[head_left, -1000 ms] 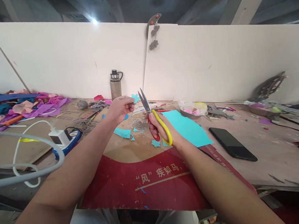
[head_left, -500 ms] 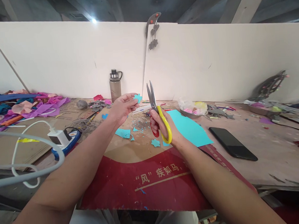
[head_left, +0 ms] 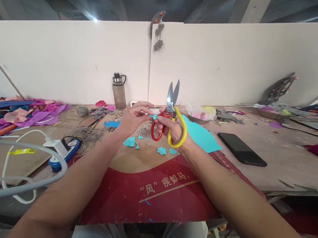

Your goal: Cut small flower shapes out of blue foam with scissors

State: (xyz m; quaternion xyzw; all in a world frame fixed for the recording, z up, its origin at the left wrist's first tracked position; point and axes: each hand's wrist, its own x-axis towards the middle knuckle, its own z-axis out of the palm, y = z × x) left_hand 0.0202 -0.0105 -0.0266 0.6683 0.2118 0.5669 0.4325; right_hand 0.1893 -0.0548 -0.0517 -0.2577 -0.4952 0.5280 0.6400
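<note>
My left hand (head_left: 134, 117) pinches a small turquoise cut-out (head_left: 153, 116) between thumb and fingers. My right hand (head_left: 174, 127) is wrapped round a pair of scissors (head_left: 170, 105) with one red and one yellow handle loop; the blades point up and stand apart. The right fingertips reach to the cut-out's edge, close by the left fingers. Below my hands a flower-shaped turquoise piece (head_left: 161, 150) lies on the red and brown cardboard (head_left: 178, 201), with an offcut (head_left: 129, 142) further left. A large turquoise sheet (head_left: 202, 136) lies partly behind my right wrist.
A black phone (head_left: 241, 149) lies to the right. At the back stand a bottle (head_left: 118, 92) and a bowl (head_left: 202, 114) with a plastic bag. On the left are a blue power strip (head_left: 65, 158), white cables and coloured scraps (head_left: 36, 113).
My hands have come together, so the right fingertips now meet the cut-out held in the left. The scissors have turned, their blades swinging from leaning left to leaning right. The view shifted slightly.
</note>
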